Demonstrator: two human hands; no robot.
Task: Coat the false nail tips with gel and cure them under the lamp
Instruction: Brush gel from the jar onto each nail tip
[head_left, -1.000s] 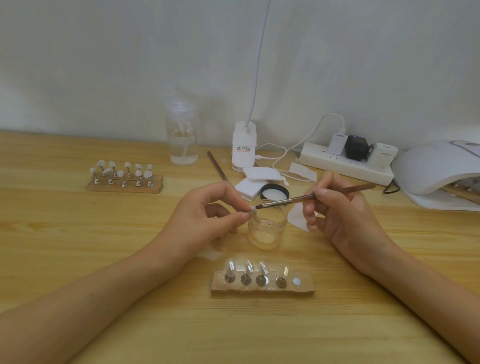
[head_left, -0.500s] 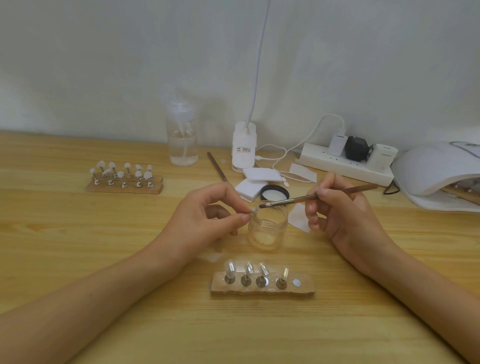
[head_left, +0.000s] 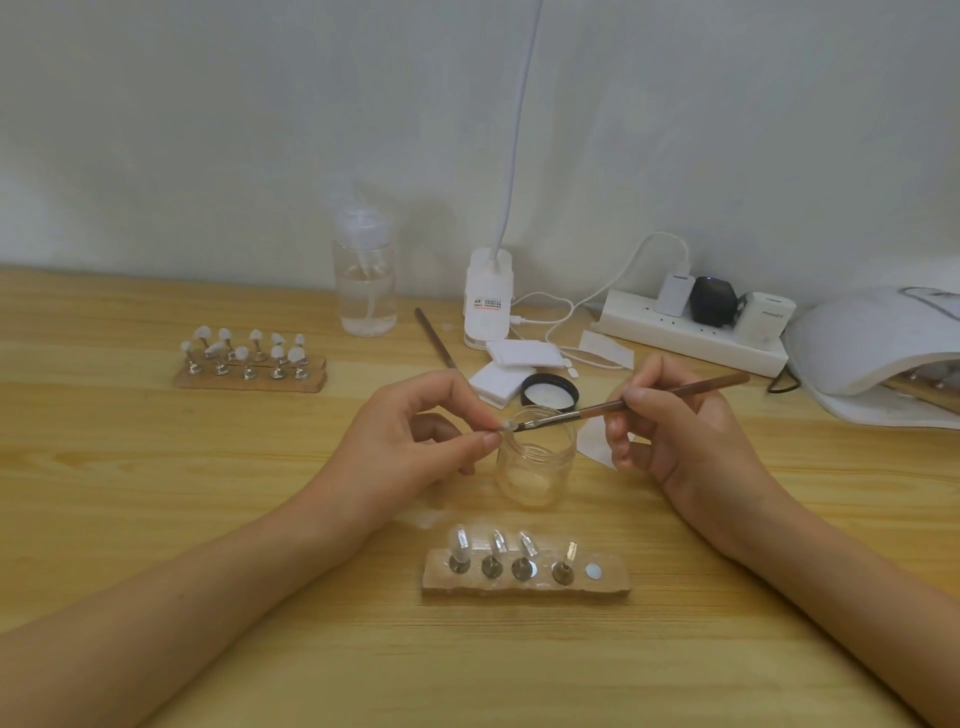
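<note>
Coating is in hand. The left hand (head_left: 415, 441) has its grip pinched on a tip (head_left: 506, 426) above the open jar (head_left: 535, 467). The right hand (head_left: 675, 436) has its grip clamped on the brush (head_left: 597, 408), bristles touching the tip. Next, I judge, the tip goes on the bare spot of the holder (head_left: 524, 584), then under the lamp (head_left: 872, 343) at far right. The jar holds a pale layer at its bottom; its lid (head_left: 549, 392) lies behind. The bottle (head_left: 365, 291) holds clear liquid.

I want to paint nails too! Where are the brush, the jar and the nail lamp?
brush (head_left: 597, 409), head view, on its brown handle.
jar (head_left: 535, 467), head view, on its clear side wall.
nail lamp (head_left: 872, 338), head view, on its white domed top.
</note>
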